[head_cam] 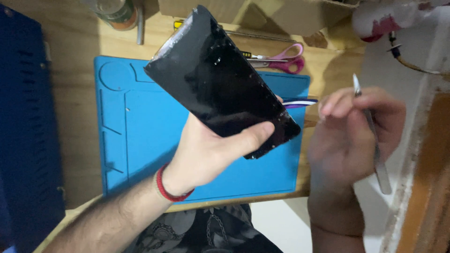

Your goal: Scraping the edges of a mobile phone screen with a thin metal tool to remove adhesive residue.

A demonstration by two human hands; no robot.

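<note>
- Two hands work above a blue mat [140, 140] on the counter [75, 93].
- Left hand [206, 154]: grip closed around a black panel [220, 84], lifted and tilted over the mat.
- Right hand [351, 136]: fingers pinch a thin metal tool [375, 145], beside the panel.
- Pink scissors [283, 60] lie behind.

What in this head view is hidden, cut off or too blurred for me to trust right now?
- Right hand and its thin metal tool: motion-blurred, so the grip and tool tip are unclear.
- Black panel: underside hidden; left hand covers its lower edge.
- Pink scissors: blades hidden behind the panel.
- Jar and cardboard box: cut off by the top edge.
</note>
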